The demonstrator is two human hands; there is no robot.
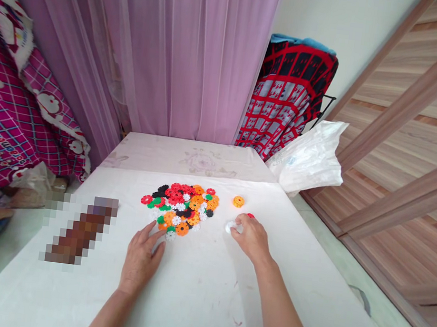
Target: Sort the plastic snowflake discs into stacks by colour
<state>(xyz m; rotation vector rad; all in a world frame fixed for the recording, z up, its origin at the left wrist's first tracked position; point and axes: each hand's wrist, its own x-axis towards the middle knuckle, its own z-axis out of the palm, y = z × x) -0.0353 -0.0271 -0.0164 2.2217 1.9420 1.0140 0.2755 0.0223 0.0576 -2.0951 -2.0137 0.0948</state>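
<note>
The left hand [141, 257] is low over the white table [202, 294], its fingers loosely spread and nothing in its grasp; its fingertips reach the near left edge of the pile [185, 207]. The right hand [251, 239] is curled, thumb and forefinger close together at a white disc [229, 227]; whether they grip it or only touch it, I cannot tell. The pile, of red, orange, green, black and white notched discs, lies left of that hand. A red disc [251, 215] shows just beyond the right knuckles, and an orange disc [238, 202] lies apart, a little farther. Past the table's far right corner is a white bag [310, 159]; the purple curtain [200, 50] hangs behind.
</note>
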